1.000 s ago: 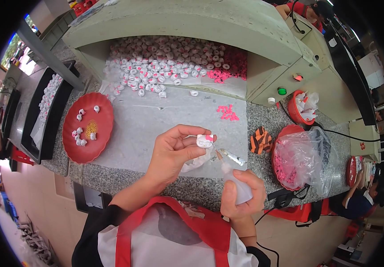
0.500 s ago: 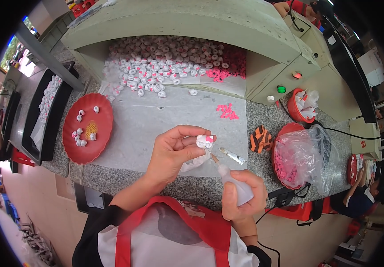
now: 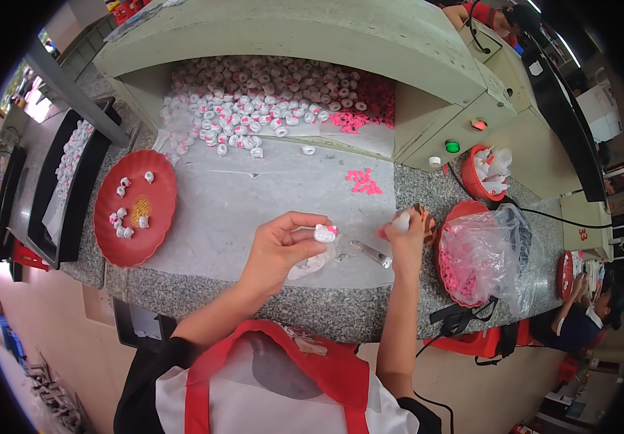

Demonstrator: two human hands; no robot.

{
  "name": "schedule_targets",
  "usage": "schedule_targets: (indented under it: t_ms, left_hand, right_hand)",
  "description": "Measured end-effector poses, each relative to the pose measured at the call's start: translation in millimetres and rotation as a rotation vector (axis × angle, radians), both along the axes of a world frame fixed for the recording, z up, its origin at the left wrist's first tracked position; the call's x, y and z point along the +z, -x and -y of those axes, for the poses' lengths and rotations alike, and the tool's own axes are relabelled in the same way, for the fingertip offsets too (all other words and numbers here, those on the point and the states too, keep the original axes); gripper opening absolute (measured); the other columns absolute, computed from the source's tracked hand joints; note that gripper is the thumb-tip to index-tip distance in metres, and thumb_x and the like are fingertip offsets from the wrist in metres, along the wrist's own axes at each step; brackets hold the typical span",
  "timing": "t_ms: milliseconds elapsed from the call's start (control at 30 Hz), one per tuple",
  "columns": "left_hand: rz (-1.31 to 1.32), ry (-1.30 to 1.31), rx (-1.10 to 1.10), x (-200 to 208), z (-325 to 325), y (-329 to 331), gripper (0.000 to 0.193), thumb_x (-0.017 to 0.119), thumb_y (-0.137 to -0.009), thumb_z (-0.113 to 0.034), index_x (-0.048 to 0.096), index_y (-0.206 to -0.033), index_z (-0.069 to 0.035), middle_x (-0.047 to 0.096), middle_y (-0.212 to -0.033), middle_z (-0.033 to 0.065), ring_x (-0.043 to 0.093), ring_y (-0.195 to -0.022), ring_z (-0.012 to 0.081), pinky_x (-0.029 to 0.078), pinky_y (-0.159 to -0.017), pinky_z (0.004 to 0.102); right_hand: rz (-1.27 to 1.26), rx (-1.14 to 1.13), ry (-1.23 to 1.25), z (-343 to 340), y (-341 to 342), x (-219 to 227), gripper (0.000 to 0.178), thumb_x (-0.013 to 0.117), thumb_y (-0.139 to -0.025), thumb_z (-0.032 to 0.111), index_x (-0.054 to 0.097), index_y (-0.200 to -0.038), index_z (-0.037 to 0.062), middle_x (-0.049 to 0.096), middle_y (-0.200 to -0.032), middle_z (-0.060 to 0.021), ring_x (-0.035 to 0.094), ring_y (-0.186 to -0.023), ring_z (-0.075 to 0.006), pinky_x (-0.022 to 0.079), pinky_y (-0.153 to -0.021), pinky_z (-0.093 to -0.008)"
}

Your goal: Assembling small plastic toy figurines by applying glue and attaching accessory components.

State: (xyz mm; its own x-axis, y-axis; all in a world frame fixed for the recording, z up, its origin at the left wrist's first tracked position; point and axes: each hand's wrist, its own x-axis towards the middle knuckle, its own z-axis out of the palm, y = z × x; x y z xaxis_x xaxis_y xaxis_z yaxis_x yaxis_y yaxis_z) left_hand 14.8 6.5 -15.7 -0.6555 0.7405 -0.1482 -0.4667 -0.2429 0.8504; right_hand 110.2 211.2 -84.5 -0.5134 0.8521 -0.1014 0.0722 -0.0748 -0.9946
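My left hand [image 3: 277, 249] pinches a small white figure head [image 3: 326, 233] with a pink bow between thumb and fingers, above the paper sheet. My right hand [image 3: 407, 242] is closed around a small whitish squeeze bottle [image 3: 401, 221], farther right beside an orange-and-black striped cloth [image 3: 427, 223]. Its fingers and the cloth partly hide the bottle. A narrow silvery tool [image 3: 371, 253] lies on the sheet between my hands. Under my left hand is a crumpled white wad [image 3: 310, 266]. Several pink pieces [image 3: 363, 181] are scattered farther back.
A pale green arched machine [image 3: 290, 36] shelters a heap of white pieces [image 3: 254, 101]. A red plate [image 3: 113, 239] with several white heads stands left. On the right are a red dish [image 3: 464, 298] under clear plastic, a red basket [image 3: 477, 189] and a black cable [image 3: 558, 215].
My right hand has carried the squeeze bottle up and right, away from the figure head to the striped cloth. My left hand still holds the head, slightly turned.
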Motion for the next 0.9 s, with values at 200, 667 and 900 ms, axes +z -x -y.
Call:
schedule_targets:
  t_ms: [200, 667, 900]
  left_hand:
    - [0.023, 0.031, -0.013, -4.9, 6.0, -2.6, 0.032, 0.055, -0.072, 0.012, 0.052, -0.103, 0.004, 0.06, -0.096, 0.0135, 0.058, -0.092, 0.018, 0.047, -0.079, 0.0259]
    - [0.059, 0.01, -0.004, -13.3, -2.4, -0.6, 0.032, 0.055, -0.072, 0.011, 0.052, -0.104, 0.003, 0.06, -0.095, 0.0136, 0.058, -0.093, 0.0219, 0.046, -0.082, 0.0294]
    - [0.104, 0.013, -0.041, -19.4, -5.3, -1.3, 0.033, 0.055, -0.072, 0.011, 0.052, -0.104, 0.003, 0.06, -0.095, 0.0133, 0.059, -0.092, 0.0213, 0.046, -0.083, 0.03]
  right_hand:
    - [0.804, 0.177, -0.777, -35.7, 57.1, -1.2, 0.028, 0.066, -0.067, 0.021, 0.061, -0.087, 0.0022, 0.063, -0.078, -0.0166, 0.062, -0.073, -0.0285, 0.048, -0.062, -0.0347]
    - [0.753, 0.277, -0.815, -41.6, 21.7, 12.3, 0.018, 0.063, -0.069, 0.02, 0.065, -0.08, 0.0059, 0.061, -0.07, -0.017, 0.06, -0.067, -0.0312, 0.047, -0.062, -0.0373]
    - [0.678, 0.151, -0.776, -43.0, -3.8, 2.0, 0.024, 0.065, -0.067, 0.024, 0.065, -0.081, 0.0042, 0.062, -0.072, -0.0166, 0.061, -0.067, -0.0302, 0.047, -0.063, -0.0363]
